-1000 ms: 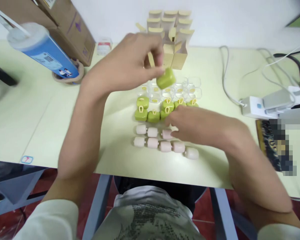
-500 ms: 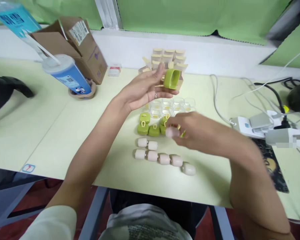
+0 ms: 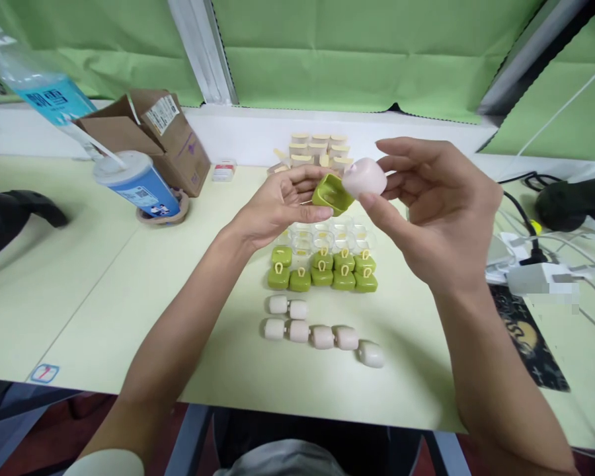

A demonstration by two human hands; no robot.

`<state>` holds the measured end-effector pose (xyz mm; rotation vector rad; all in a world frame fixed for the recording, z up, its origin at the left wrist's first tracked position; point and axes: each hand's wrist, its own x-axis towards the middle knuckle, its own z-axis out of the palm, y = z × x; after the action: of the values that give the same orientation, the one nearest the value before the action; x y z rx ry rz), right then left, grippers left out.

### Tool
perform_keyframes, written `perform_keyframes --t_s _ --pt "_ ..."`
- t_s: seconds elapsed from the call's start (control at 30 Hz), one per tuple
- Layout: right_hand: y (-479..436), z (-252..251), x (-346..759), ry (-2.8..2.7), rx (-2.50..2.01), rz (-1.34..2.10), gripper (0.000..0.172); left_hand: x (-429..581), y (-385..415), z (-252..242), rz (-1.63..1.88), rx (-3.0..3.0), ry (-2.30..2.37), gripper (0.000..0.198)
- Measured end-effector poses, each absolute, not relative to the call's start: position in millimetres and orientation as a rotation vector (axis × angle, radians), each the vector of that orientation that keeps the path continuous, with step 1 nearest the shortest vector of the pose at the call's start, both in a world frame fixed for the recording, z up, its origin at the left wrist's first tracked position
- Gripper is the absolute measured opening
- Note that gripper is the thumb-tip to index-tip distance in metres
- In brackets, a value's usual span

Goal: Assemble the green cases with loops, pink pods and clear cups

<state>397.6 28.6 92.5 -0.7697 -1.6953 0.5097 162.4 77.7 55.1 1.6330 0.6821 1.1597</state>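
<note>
My left hand grips a hollow green plastic shell, its opening tilted up toward the right. Between the thumb and fingers of my right hand is a pale pink rounded piece, right at the shell's edge; whether they touch I cannot tell. Below, several green cases stand in two rows, most with a yellow loop on top. Closer to me, several pale pink rounded pieces lie in two lines. Clear plastic pieces are lined up behind the green cases.
Cream-coloured pieces stand in rows by the wall. On the left are a cardboard box, a blue cup with a straw and a bottle. A white power adapter and cables lie at the right.
My right hand has risen from the green cases with the pale pink piece and come up beside the shell. My left hand has turned the shell's opening upward. The camera view has shifted.
</note>
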Motion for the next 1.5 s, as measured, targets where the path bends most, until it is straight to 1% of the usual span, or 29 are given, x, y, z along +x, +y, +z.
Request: perform_keyframes --t_s 0.1,0.3,0.5,0.73,0.87,1.1,1.27,1.43,1.5 --pt "26 95 397 -1.707 -0.812 0.449 0.026 167 77 52 1.145 1.653 0.668 0.075" --pt "21 99 400 -1.955 -0.893 0.377 0.023 172 79 45 1.12 1.636 0.677 0.074" --pt "20 96 401 -1.957 -0.923 0.488 0.019 172 83 41 1.09 1.62 0.675 0.074" --pt "21 98 404 -1.959 -0.95 0.454 0.018 173 83 40 1.084 1.603 0.672 0.074" --pt "22 96 404 -1.964 -0.907 0.409 0.018 173 89 35 1.109 1.602 0.596 0.075" --pt "28 95 406 -1.945 -0.837 0.494 0.022 171 91 35 1.104 1.602 0.59 0.07" --pt "32 92 404 -1.901 -0.826 0.497 0.018 172 91 34 1.142 1.627 0.613 0.074" --pt "30 90 399 -1.867 -0.838 0.462 0.021 172 94 27 1.188 1.65 0.644 0.077" --pt "28 91 399 -1.884 -0.859 0.454 0.019 172 95 26 1.179 1.648 0.642 0.077"
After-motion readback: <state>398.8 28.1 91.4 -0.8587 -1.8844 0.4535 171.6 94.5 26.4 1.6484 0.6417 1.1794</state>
